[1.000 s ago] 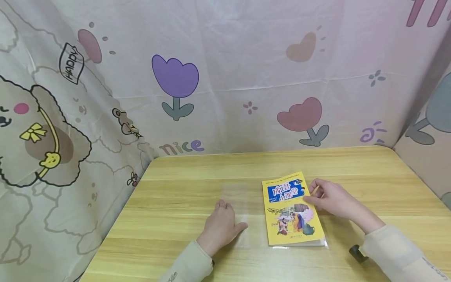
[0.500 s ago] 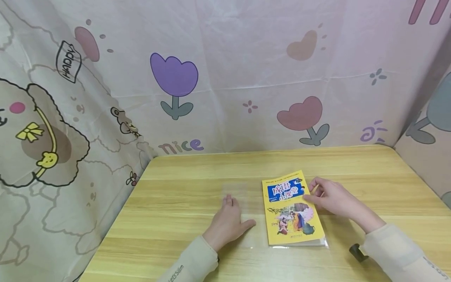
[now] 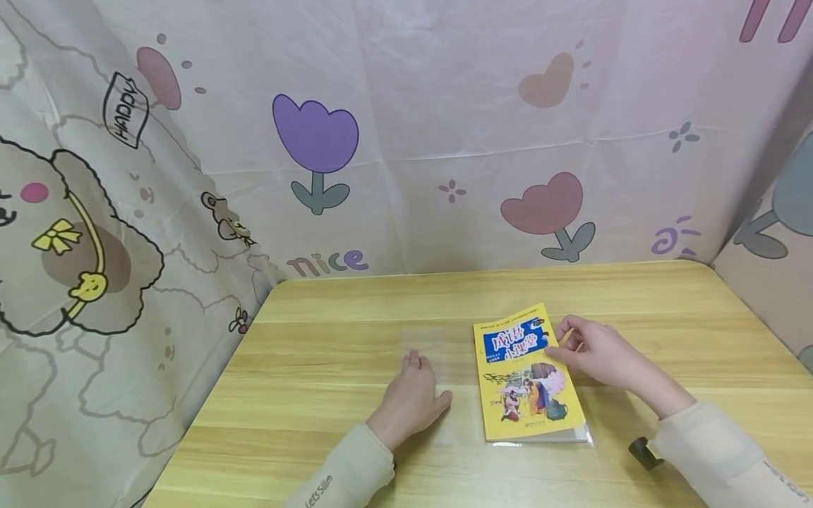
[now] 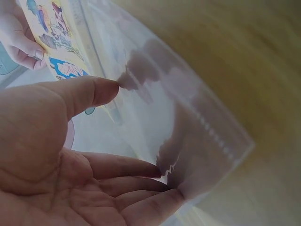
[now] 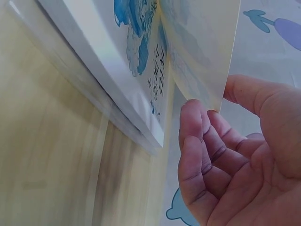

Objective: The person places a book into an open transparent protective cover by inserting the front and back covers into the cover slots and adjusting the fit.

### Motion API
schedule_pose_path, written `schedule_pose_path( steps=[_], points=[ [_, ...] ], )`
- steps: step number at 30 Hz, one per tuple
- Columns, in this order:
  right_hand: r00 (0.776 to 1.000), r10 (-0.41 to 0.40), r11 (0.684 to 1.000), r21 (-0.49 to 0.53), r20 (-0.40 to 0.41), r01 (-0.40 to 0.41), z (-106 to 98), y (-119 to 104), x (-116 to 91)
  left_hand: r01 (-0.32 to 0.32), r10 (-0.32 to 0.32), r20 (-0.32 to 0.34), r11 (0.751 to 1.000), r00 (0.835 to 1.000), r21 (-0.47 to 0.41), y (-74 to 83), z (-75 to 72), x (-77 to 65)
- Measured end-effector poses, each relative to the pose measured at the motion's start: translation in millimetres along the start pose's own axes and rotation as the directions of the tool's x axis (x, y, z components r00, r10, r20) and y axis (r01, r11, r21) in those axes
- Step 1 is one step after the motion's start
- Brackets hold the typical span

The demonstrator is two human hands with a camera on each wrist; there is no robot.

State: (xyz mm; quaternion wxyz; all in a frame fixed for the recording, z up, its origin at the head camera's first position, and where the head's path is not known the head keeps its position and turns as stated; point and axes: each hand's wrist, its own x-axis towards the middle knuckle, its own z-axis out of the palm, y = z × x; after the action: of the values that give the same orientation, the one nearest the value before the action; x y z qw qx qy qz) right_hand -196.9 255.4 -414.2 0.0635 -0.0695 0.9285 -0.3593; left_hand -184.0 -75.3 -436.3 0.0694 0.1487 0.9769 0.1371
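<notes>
A yellow book (image 3: pixel 533 395) with a blue title panel lies on the table, a clear plastic book cover (image 4: pixel 188 108) under it and spread out to its left. My left hand (image 3: pixel 409 398) rests on that clear sheet, fingers straight and thumb out to the side; in the left wrist view the fingertips and thumb tip touch the film. At the book's right edge, my right hand (image 3: pixel 593 356) pinches the front cover (image 5: pixel 207 52) between thumb and fingers. The cover is raised a little, and the right wrist view shows a blue-printed page (image 5: pixel 141 42) beneath it.
The light wood table (image 3: pixel 330 303) has its back edge against a hanging cloth (image 3: pixel 413 141) printed with flowers. Another patterned cloth (image 3: pixel 127 367) hangs along the left side. A dark band (image 3: pixel 646 455) shows below the right sleeve.
My left hand has slid to the right over the clear film, its thumb then drawing slightly back. The right hand keeps its pinch, and the front cover's top has risen slightly.
</notes>
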Motion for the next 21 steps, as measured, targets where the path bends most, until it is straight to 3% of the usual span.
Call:
schedule_pose_path(
  steps=[12,21],
  points=[
    [0.999,-0.031,0.999,0.008,-0.012,0.031,-1,-5,1,-0.026,0.026,-0.018,1.000,1.000,-0.003,-3.4,-0.2,0.0],
    [0.996,-0.080,0.997,0.018,-0.050,0.081,1,-16,0,-0.040,0.038,-0.016,0.994,0.999,-0.100,-5.1,-1.0,-2.4]
  ],
)
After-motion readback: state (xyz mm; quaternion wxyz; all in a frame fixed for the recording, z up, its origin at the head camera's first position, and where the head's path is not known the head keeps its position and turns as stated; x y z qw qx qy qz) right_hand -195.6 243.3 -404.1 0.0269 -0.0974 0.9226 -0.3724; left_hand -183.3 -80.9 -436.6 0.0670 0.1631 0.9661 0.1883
